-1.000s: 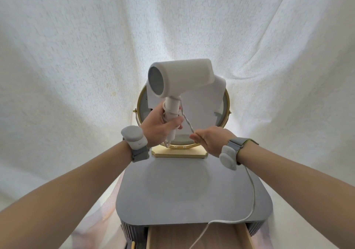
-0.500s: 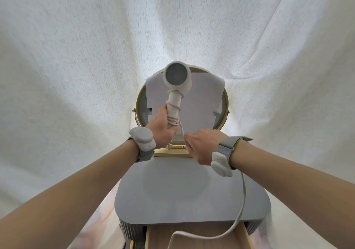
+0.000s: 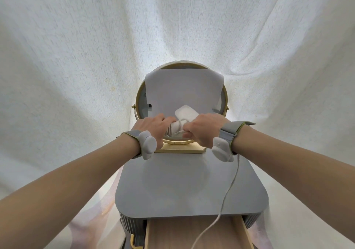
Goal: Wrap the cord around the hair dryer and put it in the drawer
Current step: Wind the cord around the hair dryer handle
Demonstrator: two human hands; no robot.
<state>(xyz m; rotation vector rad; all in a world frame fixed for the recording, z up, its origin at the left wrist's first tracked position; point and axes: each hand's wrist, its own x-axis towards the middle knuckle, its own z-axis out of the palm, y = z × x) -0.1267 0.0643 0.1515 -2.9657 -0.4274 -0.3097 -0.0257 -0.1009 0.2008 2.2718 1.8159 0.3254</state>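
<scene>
The white hair dryer (image 3: 186, 112) is held low in front of the mirror, its head tipped away from me and mostly hidden behind my hands. My left hand (image 3: 151, 127) grips its handle, where several turns of cord are wound. My right hand (image 3: 201, 128) pinches the white cord (image 3: 229, 187) right beside the handle. From under my right wrist the loose cord hangs down across the table top and into the open wooden drawer (image 3: 172, 235) at the bottom edge.
A round gold-framed mirror (image 3: 137, 103) covered by a white sheet stands on a gold base at the back of the grey table (image 3: 172, 191). White cloth hangs all around. Both my wrists carry grey bands with white pods.
The dryer has swung down from upright to low between my hands. My right hand has moved in against the handle with the cord, and the loose cord is pulled straighter.
</scene>
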